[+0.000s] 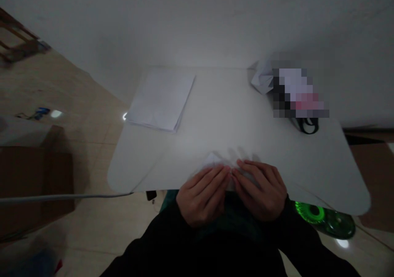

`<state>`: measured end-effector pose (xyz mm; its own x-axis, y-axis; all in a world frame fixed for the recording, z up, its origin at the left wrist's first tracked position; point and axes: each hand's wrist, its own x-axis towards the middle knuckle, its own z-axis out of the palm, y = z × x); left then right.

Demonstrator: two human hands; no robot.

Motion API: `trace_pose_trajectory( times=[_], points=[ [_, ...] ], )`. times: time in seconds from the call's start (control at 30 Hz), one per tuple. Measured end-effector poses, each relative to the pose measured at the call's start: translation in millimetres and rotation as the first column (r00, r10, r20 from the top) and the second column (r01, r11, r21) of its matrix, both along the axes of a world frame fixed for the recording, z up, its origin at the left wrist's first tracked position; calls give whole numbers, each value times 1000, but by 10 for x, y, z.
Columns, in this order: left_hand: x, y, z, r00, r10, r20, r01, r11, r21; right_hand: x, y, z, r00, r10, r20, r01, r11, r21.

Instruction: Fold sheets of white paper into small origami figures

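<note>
Folded white paper (215, 161) sits at the near edge of the surface (234, 117), right at 6 o'clock. Our left hand (205, 195) and right hand (260, 191) are both curled over it, pinching it from either side. We'd guess it's light, soft stuff, so the folded edges look like the spot to hold. Around 11 o'clock there's a stack of paper sheets (160, 100), and around 1 o'clock, crumpled paper (261, 78) beside a pixelated blob (298, 92).
</note>
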<state>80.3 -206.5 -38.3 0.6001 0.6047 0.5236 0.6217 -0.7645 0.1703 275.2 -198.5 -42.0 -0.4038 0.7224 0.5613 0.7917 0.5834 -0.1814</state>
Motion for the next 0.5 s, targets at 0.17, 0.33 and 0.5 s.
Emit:
trace_pose_trajectory(
  times=[0.17, 0.33, 0.5],
  points=[
    [72, -62, -88, 979, 137, -151, -135, 991, 21, -5, 6, -59, 1000, -19, -9, 20, 999, 42],
    [-87, -200, -80, 937, 273, -218, -270, 962, 47, 2, 16, -99, 1000, -16, -11, 16, 998, 67],
    [-230, -246, -35, 917, 334, -219, -322, 942, 91, -5, 7, -61, 1000, -12, -1, 12, 998, 69]
  ],
)
